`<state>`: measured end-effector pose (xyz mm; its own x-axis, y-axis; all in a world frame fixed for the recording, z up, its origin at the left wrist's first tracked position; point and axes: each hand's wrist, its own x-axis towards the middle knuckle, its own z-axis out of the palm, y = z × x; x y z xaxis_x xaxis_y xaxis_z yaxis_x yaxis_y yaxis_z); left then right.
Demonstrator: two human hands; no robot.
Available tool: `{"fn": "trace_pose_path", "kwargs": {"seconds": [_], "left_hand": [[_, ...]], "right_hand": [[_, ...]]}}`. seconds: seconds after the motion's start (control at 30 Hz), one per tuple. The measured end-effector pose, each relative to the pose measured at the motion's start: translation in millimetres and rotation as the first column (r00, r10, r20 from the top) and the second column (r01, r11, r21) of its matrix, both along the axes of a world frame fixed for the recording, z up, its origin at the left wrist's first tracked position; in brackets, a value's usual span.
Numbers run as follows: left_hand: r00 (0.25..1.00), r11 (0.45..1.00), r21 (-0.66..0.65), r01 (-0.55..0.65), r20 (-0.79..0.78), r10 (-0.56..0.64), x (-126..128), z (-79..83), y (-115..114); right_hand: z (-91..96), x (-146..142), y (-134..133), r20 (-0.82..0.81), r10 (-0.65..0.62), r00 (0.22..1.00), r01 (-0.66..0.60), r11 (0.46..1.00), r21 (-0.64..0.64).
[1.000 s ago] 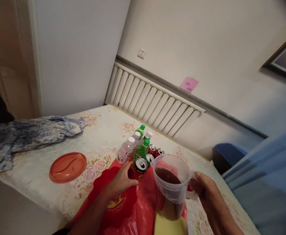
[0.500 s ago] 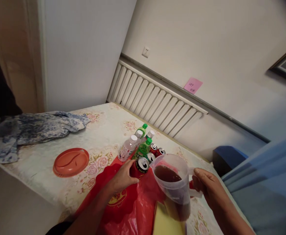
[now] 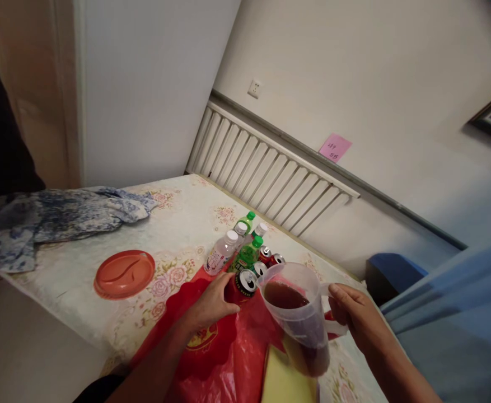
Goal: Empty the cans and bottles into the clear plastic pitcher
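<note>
My left hand [image 3: 215,302] curls around a dark red drink can [image 3: 237,291], thumb on the near side, its far fingers hidden by the can. The can's top is open and faces me. My right hand [image 3: 348,308] grips the handle of a clear plastic measuring jug [image 3: 299,330] that contains dark brown liquid. The jug hangs over a yellow block-like object [image 3: 281,378], tilted with its spout beside the can's rim. No stream of liquid is visible. Beneath my left arm lies a red scalloped tray [image 3: 186,319] on red plastic sheeting [image 3: 249,347].
Several bottles, including a green one [image 3: 247,254] and a clear one [image 3: 220,254], stand close behind the can with more cans [image 3: 276,259]. An orange divided plate [image 3: 123,274] and patterned cloth [image 3: 89,212] lie left on the flowered tablecloth [image 3: 178,201]. A radiator [image 3: 266,168] runs behind.
The jug has tipped slightly further toward the can, its spout a little left. My left hand stays on the can. The whole view has shifted slightly.
</note>
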<state>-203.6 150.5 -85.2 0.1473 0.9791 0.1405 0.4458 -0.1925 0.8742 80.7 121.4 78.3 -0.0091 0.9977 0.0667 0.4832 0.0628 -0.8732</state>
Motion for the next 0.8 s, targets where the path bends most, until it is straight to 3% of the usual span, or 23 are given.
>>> {"fn": "trace_pose_path", "kwargs": {"seconds": [0.23,0.8], "left_hand": [[0.998,1.0,0.018,0.002,0.058,-0.003,-0.1,-6.9,1.9],[0.997,0.999,0.027,0.017,0.078,-0.019,-1.0,-0.4,-0.5]], "right_hand": [[2.0,-2.0,3.4,0.052,0.016,0.999,-0.016,1.0,-0.011],[4.1,-2.9,3.8,0.121,0.026,0.992,-0.025,1.0,-0.012]]}}
